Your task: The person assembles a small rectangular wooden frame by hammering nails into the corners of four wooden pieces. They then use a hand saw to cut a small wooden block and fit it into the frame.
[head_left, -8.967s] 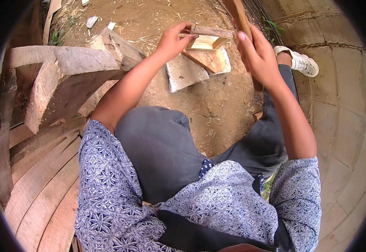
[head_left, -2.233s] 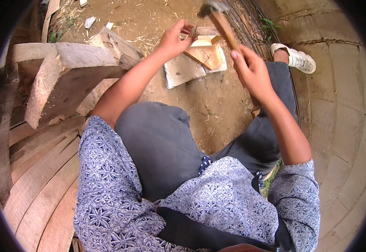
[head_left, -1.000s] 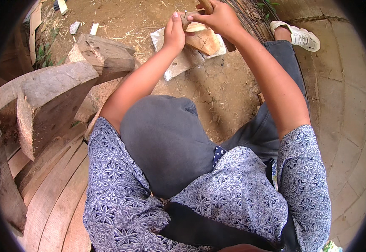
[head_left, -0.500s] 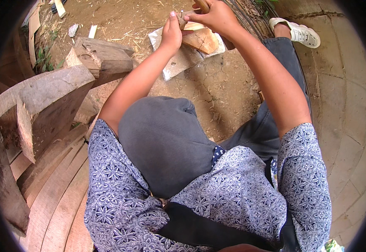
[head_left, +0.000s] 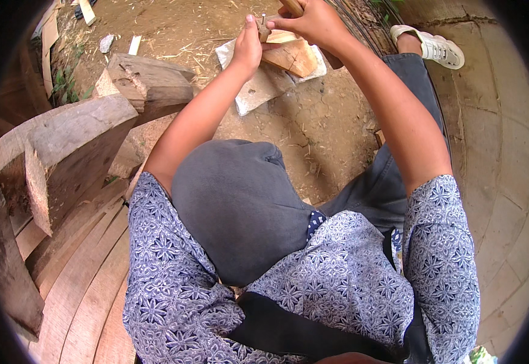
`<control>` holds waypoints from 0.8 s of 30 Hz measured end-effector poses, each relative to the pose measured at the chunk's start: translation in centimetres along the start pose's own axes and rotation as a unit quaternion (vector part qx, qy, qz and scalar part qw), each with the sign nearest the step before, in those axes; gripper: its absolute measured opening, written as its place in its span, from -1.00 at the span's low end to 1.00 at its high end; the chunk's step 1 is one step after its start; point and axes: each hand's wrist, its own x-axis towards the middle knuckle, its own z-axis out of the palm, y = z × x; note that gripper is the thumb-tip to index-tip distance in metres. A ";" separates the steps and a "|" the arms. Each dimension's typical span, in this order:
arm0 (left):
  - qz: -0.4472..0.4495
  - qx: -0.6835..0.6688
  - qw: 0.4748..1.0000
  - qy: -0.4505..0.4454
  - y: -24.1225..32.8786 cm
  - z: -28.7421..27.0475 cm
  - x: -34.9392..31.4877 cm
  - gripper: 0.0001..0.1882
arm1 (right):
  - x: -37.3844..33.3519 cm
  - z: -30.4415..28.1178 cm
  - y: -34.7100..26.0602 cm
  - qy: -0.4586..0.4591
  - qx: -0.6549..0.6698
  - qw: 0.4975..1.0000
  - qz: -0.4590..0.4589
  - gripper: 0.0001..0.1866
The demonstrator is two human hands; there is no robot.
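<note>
Near the top edge, my left hand (head_left: 248, 50) is closed around a small brown wooden piece (head_left: 264, 31). A thin nail (head_left: 263, 19) with a pale head stands up from that piece. My right hand (head_left: 314, 24) is beside it, wrapped round a wooden handle (head_left: 293, 7), with a fingertip against the small piece. The far end of the handle is cut off by the picture's edge, so its kind of tool does not show. Under both hands lies a pale wood block (head_left: 295, 57) on a whitish slab (head_left: 263, 94).
On the left, a large curved timber (head_left: 64, 124) stands beside a thick wooden block (head_left: 149, 82). Curved planks (head_left: 88, 291) fill the lower left. Wood chips and a stone (head_left: 106, 43) lie on the dirt. Right of my shoe (head_left: 431, 48) is a cracked concrete surface (head_left: 483, 133).
Both hands keep their hold, with only a very slight shift. The small wooden piece appears turned a little, and the nail still stands in it.
</note>
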 end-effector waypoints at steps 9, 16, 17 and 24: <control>-0.004 0.007 1.000 -0.004 0.3 0.1 0.2 -0.26 | 0.2 0.0 0.3 0.001 -0.004 1.000 -0.007 -0.54; -0.013 0.006 0.999 0.028 0.4 0.4 0.1 -0.22 | 0.1 -0.2 -0.1 0.000 -0.011 1.000 0.000 -0.54; -0.013 0.012 0.999 0.028 0.4 0.3 0.1 -0.21 | 0.1 -0.2 -0.1 0.001 -0.013 1.000 -0.001 -0.54; -0.021 0.034 0.997 0.063 -0.2 0.5 0.7 -0.19 | 0.1 -0.5 -0.6 -0.015 -0.010 1.000 0.009 -0.54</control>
